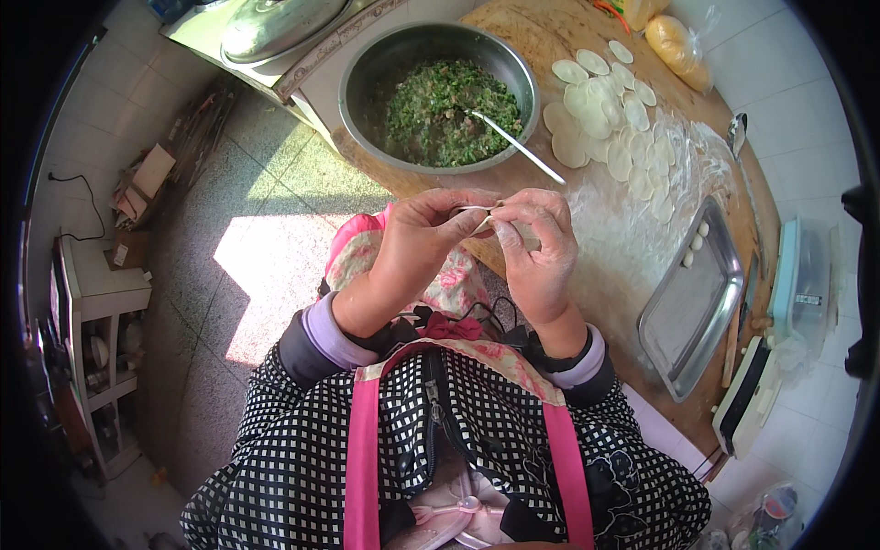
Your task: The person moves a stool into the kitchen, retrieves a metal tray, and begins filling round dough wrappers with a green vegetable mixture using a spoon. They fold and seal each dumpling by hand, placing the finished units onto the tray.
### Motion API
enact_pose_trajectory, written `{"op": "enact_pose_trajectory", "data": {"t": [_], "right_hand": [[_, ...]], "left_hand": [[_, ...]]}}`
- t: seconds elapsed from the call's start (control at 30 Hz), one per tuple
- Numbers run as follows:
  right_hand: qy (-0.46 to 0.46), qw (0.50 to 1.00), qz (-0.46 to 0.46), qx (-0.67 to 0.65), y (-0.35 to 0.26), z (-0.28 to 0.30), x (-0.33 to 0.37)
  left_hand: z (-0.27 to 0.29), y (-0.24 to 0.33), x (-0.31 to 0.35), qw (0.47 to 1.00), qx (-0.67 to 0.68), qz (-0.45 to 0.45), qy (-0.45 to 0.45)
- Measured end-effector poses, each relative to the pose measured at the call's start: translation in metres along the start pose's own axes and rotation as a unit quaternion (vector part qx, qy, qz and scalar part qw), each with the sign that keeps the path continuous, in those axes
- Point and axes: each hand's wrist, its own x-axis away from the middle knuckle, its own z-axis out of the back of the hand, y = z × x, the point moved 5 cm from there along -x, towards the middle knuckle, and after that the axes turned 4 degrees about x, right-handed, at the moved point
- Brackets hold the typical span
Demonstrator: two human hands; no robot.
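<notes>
Both hands meet in front of my chest, near the table's edge. My left hand [414, 240] and my right hand [541, 252] are closed, pinching a small pale dumpling [483, 218] between thumbs and fingers. Most of the dumpling is hidden by the fingers. Just beyond stands a large metal bowl [359, 128] of chopped green filling [449, 105], with a white-handled spoon [532, 158] stuck in it. To the right of the bowl, round dough wrappers [596, 108] lie overlapping on the floured wooden table [596, 238]. Several finished dumplings [697, 243] sit in a row in a metal tray [683, 321].
Along the wall at right are a metal spoon [736, 136], a blue-lidded plastic container [786, 275] and a black-and-cream appliance [744, 399]. A yellow bag [676, 46] lies at the far right. A lidded pot [280, 32] stands far left; a white shelf [105, 339] is at left.
</notes>
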Motion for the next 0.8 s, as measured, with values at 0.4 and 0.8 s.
{"op": "enact_pose_trajectory", "data": {"t": [0.4,0.8], "right_hand": [[-0.023,1.000,0.016,-0.006,0.009,0.012,0.004],[-0.085,0.968,-0.092,-0.218,0.027,0.016,0.008]], "left_hand": [[-0.005,-0.004,-0.002,0.999,-0.009,-0.020,-0.035],[-0.002,-0.001,0.001,0.994,-0.108,-0.020,0.002]]}}
